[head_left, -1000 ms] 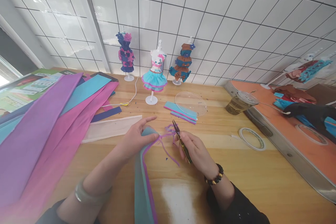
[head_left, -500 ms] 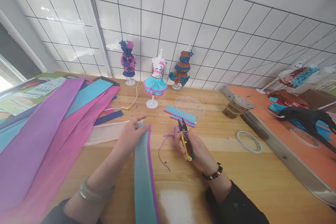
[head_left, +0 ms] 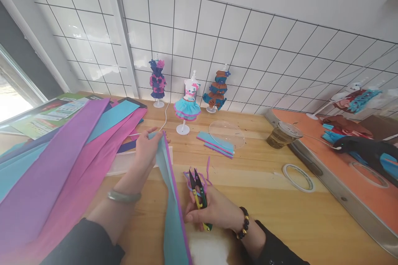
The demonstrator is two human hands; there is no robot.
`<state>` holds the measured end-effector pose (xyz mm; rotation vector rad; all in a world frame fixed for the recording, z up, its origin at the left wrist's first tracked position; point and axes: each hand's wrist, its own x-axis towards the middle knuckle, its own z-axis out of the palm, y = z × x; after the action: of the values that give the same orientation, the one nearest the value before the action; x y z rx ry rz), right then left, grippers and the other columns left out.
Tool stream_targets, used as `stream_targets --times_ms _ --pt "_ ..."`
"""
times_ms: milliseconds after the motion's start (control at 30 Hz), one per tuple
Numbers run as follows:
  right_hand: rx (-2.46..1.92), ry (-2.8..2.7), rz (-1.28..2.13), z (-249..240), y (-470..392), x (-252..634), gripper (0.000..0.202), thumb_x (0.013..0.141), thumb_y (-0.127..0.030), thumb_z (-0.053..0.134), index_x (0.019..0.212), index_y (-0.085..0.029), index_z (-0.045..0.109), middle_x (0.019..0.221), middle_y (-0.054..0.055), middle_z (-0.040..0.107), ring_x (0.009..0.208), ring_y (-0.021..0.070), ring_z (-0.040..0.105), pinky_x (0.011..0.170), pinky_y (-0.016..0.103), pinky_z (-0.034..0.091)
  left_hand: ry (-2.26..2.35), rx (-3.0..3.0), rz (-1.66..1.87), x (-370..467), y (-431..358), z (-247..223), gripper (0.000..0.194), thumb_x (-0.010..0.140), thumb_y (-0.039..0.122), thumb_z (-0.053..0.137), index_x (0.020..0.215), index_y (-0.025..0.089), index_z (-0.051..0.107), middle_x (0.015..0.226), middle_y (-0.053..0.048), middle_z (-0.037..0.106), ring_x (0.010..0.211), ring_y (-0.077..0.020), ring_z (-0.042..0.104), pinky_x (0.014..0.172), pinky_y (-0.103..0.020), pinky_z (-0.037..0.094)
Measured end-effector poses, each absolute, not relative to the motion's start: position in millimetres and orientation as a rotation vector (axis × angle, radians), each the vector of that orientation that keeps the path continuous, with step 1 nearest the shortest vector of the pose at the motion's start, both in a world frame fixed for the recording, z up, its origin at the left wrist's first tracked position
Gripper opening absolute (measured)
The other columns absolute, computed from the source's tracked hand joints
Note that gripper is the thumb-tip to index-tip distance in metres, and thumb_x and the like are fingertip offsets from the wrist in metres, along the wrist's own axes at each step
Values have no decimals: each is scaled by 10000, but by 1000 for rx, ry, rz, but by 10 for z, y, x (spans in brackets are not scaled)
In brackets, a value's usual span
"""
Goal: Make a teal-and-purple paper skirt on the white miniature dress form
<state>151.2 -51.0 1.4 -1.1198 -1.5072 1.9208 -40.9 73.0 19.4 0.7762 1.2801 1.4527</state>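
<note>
My left hand [head_left: 146, 147] pinches the far end of a long blue fabric strip [head_left: 172, 215] edged in purple. The strip runs toward me, and its near end leaves the view. Black-bladed thread snips [head_left: 199, 198] with yellow and green handles lie in my right hand [head_left: 214, 211], their blades apart and pointing away from me. The right fingers are beside the strip's purple edge; whether they touch it I cannot tell. Thin purple trimmings [head_left: 207, 169] lie tangled just beyond the snips.
Purple, pink and blue fabric pieces [head_left: 71, 153] spread over the left side. Small dressed mannequins [head_left: 187, 103] stand by the tiled wall. Short blue strips [head_left: 216, 143], a clear lid [head_left: 228, 133], a lidded cup [head_left: 282, 134] and a tape roll [head_left: 298, 177] lie further right.
My left hand has raised the strip's end up and to the left. My right hand, with the snips, has come nearer me and in toward the strip's edge.
</note>
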Motion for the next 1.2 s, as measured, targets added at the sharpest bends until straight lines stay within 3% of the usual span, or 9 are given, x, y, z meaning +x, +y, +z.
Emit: stream_targets --times_ms 233,500,633,733,867,967,1067,1200 --pt "-1143 -1545 1836 31 -549 1402 236 654 -311 725 692 -146 561 678 4 593 432 62 487 408 192 390 1245 756 1498 -466 879 238 409 704 213 680 1068 125 517 794 -85 675 627 -208 686 507 -287 529" --pt "-1147 -1416 1947 36 -613 1232 393 563 -298 780 651 -194 412 445 -95 475 400 80 488 392 177 377 1213 802 1454 -500 1102 432 408 701 230 696 1061 160 519 761 -55 684 594 -191 667 477 -275 514" --pt "-1243 -1378 1757 66 -503 1171 351 589 -288 745 631 -190 411 464 -91 501 386 69 495 405 178 388 1163 806 1297 -589 1121 441 333 761 366 636 1000 156 536 767 -76 693 644 -175 677 553 -264 537" --pt "-1289 -1442 1638 63 -315 1160 320 598 -305 738 602 -184 442 454 -71 533 380 77 511 405 184 396 1130 811 1091 -640 1015 385 401 739 449 637 980 145 536 795 -124 700 695 -207 689 622 -316 557" --pt "-1269 -1469 1619 53 -36 1144 280 608 -308 726 588 -175 480 446 -53 554 377 92 523 402 200 415 1126 905 850 -650 821 243 574 600 293 784 1087 137 524 820 -142 709 719 -237 690 634 -335 550" --pt "-1241 -1492 1614 72 90 1116 255 602 -287 732 599 -163 509 450 -46 565 380 95 530 411 206 426 1200 995 785 -625 742 164 694 565 221 790 1184 131 489 642 -80 692 576 -213 664 501 -284 505" --pt "-1225 -1495 1596 102 117 1116 249 621 -298 722 615 -162 513 472 -43 566 387 98 536 403 208 425 1265 1093 775 -617 749 137 694 561 125 735 1210 100 490 494 -15 627 454 -167 594 417 -230 427" --pt "-1196 -1473 1566 132 87 1220 289 639 -346 715 612 -172 486 556 -29 579 438 101 544 407 216 442 1339 1205 840 -684 874 131 669 582 100 656 1226 87 476 468 19 584 443 -149 560 389 -198 361"
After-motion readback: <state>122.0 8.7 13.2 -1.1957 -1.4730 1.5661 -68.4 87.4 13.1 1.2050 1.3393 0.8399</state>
